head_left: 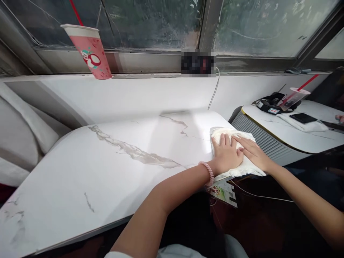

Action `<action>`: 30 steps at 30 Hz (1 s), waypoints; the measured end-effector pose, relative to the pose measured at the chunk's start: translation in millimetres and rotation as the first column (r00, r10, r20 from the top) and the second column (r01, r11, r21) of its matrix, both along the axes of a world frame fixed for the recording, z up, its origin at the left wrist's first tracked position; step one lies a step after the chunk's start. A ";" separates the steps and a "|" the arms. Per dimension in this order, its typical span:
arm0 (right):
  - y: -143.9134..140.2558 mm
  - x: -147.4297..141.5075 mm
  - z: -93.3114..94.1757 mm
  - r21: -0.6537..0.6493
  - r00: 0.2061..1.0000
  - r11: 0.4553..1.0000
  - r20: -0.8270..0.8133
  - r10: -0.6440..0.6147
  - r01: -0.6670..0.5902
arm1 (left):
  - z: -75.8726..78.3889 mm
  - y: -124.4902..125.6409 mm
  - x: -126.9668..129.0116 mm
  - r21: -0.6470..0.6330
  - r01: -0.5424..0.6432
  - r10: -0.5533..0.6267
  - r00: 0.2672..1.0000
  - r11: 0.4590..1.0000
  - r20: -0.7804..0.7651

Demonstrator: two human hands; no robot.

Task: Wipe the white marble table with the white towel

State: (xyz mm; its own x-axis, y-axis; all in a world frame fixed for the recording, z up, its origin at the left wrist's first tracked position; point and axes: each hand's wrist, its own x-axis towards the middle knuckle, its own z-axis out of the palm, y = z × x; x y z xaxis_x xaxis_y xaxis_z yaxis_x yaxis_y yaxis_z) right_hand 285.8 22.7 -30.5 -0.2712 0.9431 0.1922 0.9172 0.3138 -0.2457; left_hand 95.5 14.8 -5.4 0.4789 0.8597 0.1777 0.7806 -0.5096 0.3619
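A white cloth (248,166) lies spread over the right end of a white marble-patterned table (129,179), part of it hanging past the near edge. My left hand (227,154), with a pink coiled band at the wrist, rests flat on the cloth, fingers stretched forward. Close against it on the right, my right hand (254,152) also presses flat on the cloth, its fingers extended toward the left hand. Neither hand has its fingers wrapped around the cloth.
A pink paper cup (92,55) with a red straw stands on the window ledge, near a blurred dark object (199,63) with a cable. At right, another table (271,122) bears a clear cup (295,98), a black ring-shaped device (271,106) and a phone (303,118).
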 end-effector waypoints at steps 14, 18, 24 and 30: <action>121.6 -31.0 7.0 0.059 0.999 0.998 -0.005 0.036 -0.035 | -4.8 105.3 -20.3 0.020 -0.093 0.090 0.988 0.995 0.128; 168.8 -50.3 4.9 0.079 0.994 0.992 -0.030 0.103 -0.100 | -7.7 141.7 -33.1 0.027 -0.162 0.157 0.978 0.986 0.134; 219.0 -63.5 0.0 0.111 0.988 0.985 -0.067 0.137 -0.129 | -6.6 181.5 -44.7 0.025 -0.205 0.200 0.972 0.979 0.124; 242.9 -71.5 4.4 0.073 0.994 0.993 -0.050 0.098 -0.094 | -3.0 209.5 -49.1 -0.011 -0.202 0.202 0.975 0.979 0.088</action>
